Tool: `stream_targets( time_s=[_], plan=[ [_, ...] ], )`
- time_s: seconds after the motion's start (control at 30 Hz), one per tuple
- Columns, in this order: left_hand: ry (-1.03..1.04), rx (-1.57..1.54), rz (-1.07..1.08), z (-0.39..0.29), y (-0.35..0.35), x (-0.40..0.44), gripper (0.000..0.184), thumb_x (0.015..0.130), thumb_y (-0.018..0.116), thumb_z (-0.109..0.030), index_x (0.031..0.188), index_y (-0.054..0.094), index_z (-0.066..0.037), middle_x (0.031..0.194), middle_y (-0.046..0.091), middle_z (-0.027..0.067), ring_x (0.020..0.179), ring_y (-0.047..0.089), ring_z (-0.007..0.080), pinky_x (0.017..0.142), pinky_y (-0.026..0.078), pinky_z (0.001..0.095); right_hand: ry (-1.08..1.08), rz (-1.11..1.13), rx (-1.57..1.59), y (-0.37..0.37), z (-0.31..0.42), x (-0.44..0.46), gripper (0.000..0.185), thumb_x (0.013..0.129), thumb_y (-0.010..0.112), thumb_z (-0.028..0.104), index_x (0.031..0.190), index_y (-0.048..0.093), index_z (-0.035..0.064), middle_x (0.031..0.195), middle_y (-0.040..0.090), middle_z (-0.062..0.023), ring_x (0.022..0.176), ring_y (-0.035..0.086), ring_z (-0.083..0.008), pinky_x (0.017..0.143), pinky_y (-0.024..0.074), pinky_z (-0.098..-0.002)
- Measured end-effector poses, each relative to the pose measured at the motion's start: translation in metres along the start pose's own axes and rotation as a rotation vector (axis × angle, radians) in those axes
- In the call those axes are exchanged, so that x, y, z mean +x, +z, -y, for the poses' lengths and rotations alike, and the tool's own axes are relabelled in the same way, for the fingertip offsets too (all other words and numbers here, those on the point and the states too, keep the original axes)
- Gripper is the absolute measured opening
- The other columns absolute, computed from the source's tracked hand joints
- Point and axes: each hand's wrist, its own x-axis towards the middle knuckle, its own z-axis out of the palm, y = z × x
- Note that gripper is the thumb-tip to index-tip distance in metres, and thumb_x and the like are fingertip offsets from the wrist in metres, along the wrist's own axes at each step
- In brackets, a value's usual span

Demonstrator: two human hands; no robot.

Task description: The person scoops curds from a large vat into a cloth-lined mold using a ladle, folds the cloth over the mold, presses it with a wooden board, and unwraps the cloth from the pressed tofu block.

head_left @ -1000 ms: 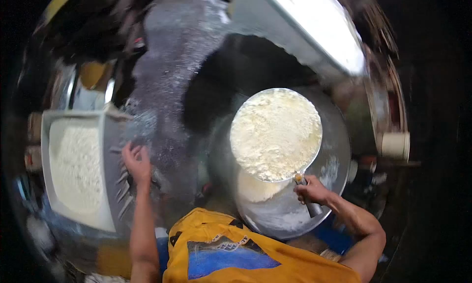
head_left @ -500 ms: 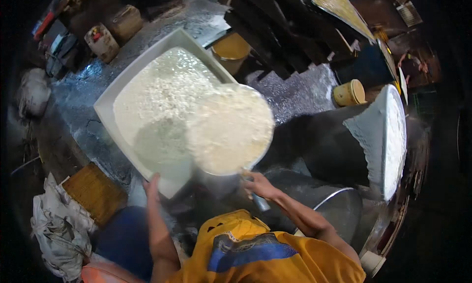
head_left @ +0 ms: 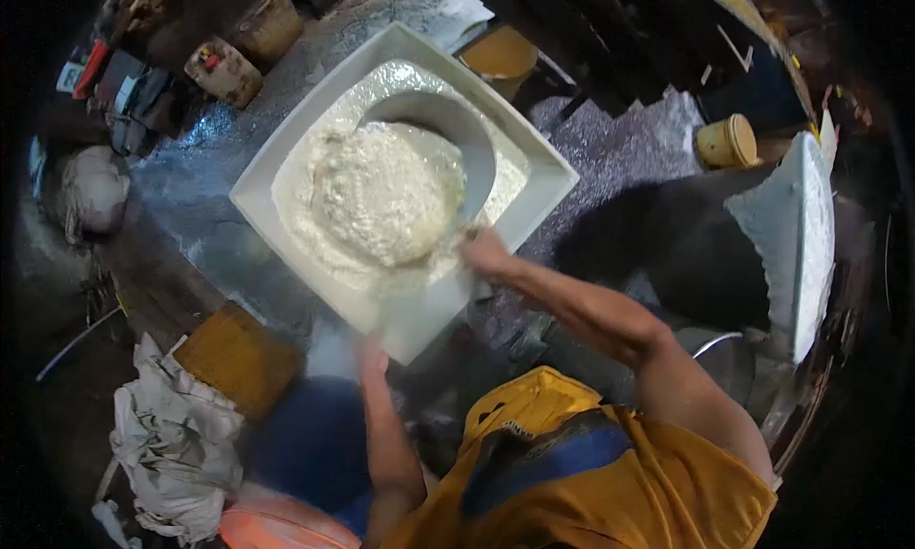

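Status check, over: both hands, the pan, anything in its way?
Right hand gripping pan. Left hand by near edge of square tub, contact unclear. Pan tilted inside tub, pale lumpy mass at its mouth. Nothing visibly blocking it.

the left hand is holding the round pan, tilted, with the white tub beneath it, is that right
Not quite: the head view shows the right hand holding the pan; the left hand is by the tub's near edge. The pan is tilted, with the white tub beneath it.
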Motion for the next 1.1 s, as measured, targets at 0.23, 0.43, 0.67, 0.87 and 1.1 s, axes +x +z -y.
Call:
stream_targets(
  time_s=[0.23, 0.43, 0.67, 0.87, 1.1],
  plan=[
    [-0.082, 0.134, -0.037, -0.056, 0.024, 0.001, 0.05, 0.074, 0.059, 0.008, 0.122, 0.044, 0.007, 0.111, 0.055, 0.0181, 0.099, 0.058, 0.0345, 0.084, 0.05, 0.0443, -0.662, -0.864, -0.095, -0.139, 0.082, -0.089, 0.024, 0.086, 0.056, 0.004, 0.107, 0.045, 0.0005, 0.075, 0.054, -0.0091, 0.063, 0.056, -0.017, 0.054, 0.0469, -0.0303],
    [-0.112, 0.407, -0.013, -0.066, -0.007, 0.02, 0.044, 0.089, 0.054, -0.026, 0.123, 0.049, 0.002, 0.118, 0.056, 0.0154, 0.105, 0.055, 0.0293, 0.089, 0.048, 0.0436, -0.714, -0.846, 0.808, -0.272, -0.017, -0.25, 0.016, 0.089, 0.058, 0.008, 0.102, 0.051, 0.0013, 0.076, 0.055, -0.0066, 0.056, 0.054, -0.0112, 0.05, 0.0473, -0.0286],
    [0.975, 1.825, -0.677, -0.085, 0.167, 0.068, 0.09, 0.072, 0.069, -0.05, 0.128, 0.034, 0.012, 0.123, 0.04, 0.0282, 0.111, 0.044, 0.042, 0.092, 0.04, 0.0538, -0.409, -1.127, 1.671, -0.315, -0.182, -0.279, 0.018, 0.087, 0.063, 0.016, 0.074, 0.052, 0.0084, 0.059, 0.049, 0.0001, 0.047, 0.049, -0.0116, 0.044, 0.0424, -0.0294],
    [1.274, 1.881, 0.897, 0.02, 0.453, -0.076, 0.07, 0.088, 0.061, -0.037, 0.132, 0.035, 0.01, 0.129, 0.039, 0.0291, 0.12, 0.041, 0.0414, 0.102, 0.035, 0.0473, -0.74, -0.976, 2.725, -0.345, -0.281, -0.122, 0.017, 0.084, 0.053, 0.021, 0.073, 0.055, 0.0082, 0.071, 0.061, -0.0074, 0.059, 0.057, -0.0204, 0.059, 0.0514, -0.0358],
    [0.858, 1.771, 1.505, 0.168, 0.581, -0.211, 0.063, 0.097, 0.048, -0.034, 0.142, 0.025, 0.002, 0.142, 0.034, 0.0216, 0.126, 0.041, 0.0289, 0.104, 0.032, 0.0363, -0.745, -0.414, 4.269, -0.238, -0.332, -0.085, 0.02, 0.081, 0.062, 0.023, 0.089, 0.063, 0.005, 0.086, 0.061, -0.0101, 0.082, 0.059, -0.0275, 0.07, 0.0569, -0.0448]
  ],
)
